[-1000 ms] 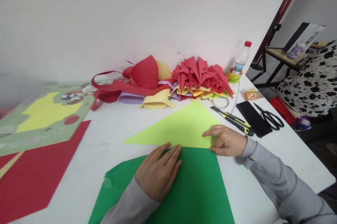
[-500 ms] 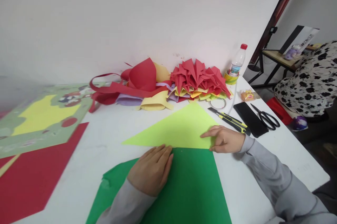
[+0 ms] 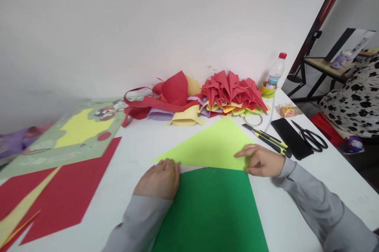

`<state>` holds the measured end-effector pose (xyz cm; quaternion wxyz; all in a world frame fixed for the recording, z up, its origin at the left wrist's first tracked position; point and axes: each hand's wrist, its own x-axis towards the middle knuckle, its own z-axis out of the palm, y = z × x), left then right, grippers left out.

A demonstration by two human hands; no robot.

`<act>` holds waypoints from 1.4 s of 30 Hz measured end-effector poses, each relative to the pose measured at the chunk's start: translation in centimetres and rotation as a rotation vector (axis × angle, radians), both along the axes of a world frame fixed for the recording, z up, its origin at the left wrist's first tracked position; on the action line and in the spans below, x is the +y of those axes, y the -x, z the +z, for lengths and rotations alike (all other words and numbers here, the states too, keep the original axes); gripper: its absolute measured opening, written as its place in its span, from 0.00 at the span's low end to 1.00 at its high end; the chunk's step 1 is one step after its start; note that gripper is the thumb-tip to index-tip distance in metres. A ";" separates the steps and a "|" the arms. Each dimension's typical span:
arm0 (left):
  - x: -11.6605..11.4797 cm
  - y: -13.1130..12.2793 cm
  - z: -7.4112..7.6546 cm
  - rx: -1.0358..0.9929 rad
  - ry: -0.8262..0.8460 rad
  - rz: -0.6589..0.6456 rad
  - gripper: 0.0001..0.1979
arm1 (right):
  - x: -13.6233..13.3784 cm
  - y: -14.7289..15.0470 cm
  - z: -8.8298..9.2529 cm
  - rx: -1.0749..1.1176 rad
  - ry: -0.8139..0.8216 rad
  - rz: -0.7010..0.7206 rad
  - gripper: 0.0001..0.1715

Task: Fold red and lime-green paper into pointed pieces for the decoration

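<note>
A triangular yellow-green sheet of paper (image 3: 204,143) lies on the table with its long edge towards me. My left hand (image 3: 158,179) rests curled on that edge near the left corner, fingers bent together and nothing visible in them. My right hand (image 3: 262,161) is at the right corner. Its index finger stretches out flat on the paper, the thumb sits apart at the edge, and the other fingers are tucked in. Below the triangle lies a large green sheet (image 3: 213,208), its left side partly covered by my left arm.
Folded red paper pieces (image 3: 231,90) and curled paper shapes (image 3: 174,90) line the wall. A utility knife (image 3: 269,141), black phone-like slab (image 3: 291,139), scissors (image 3: 312,139) and bottle (image 3: 275,72) are at right. Red sheets (image 3: 74,189) and a printed green board (image 3: 89,151) lie left.
My left hand has slid left along the triangle's long edge, and its fingers have curled. My right hand stays at the right corner. The whole view has shifted a little leftward.
</note>
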<state>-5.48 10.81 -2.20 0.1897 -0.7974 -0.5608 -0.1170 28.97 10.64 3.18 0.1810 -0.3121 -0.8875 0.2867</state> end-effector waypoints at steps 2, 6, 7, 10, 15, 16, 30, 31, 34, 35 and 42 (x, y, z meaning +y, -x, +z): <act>0.0 0.2 0.1 0.020 0.003 0.047 0.20 | -0.1 0.0 0.0 0.002 -0.004 -0.005 0.22; 0.2 0.5 0.6 0.063 0.013 0.136 0.23 | -0.1 0.1 -0.1 0.001 -0.012 -0.023 0.21; 0.3 0.7 0.8 0.072 0.017 0.158 0.23 | -0.1 0.1 -0.1 -0.007 -0.011 -0.027 0.21; 0.5 1.0 1.2 0.096 0.032 0.217 0.23 | -0.1 0.1 -0.2 -0.021 -0.011 -0.033 0.21; 0.7 1.1 1.2 0.122 0.062 0.270 0.25 | -0.2 0.1 -0.3 -0.008 -0.009 -0.032 0.20; 0.7 1.0 1.2 0.126 0.066 0.275 0.25 | -0.2 0.0 -0.4 -0.004 -0.008 -0.035 0.20; 2.3 1.3 1.9 0.109 -0.217 -0.514 0.15 | -0.4 1.2 -1.1 0.063 -0.141 -0.143 0.13; 2.6 1.1 1.7 0.111 -0.233 -0.600 0.13 | -0.5 1.3 -1.3 0.063 -0.159 -0.153 0.11; 2.9 0.2 1.5 0.116 -0.266 -0.681 0.17 | -0.6 1.5 -1.6 0.039 -0.246 -0.146 0.04; 2.9 -0.2 1.5 0.119 -0.277 -0.694 0.19 | -0.7 1.5 -1.7 0.022 -0.288 -0.139 0.06; 2.3 -1.7 2.9 0.110 -0.348 -0.716 0.17 | -1.5 3.0 -1.6 -0.218 -0.622 -0.159 0.12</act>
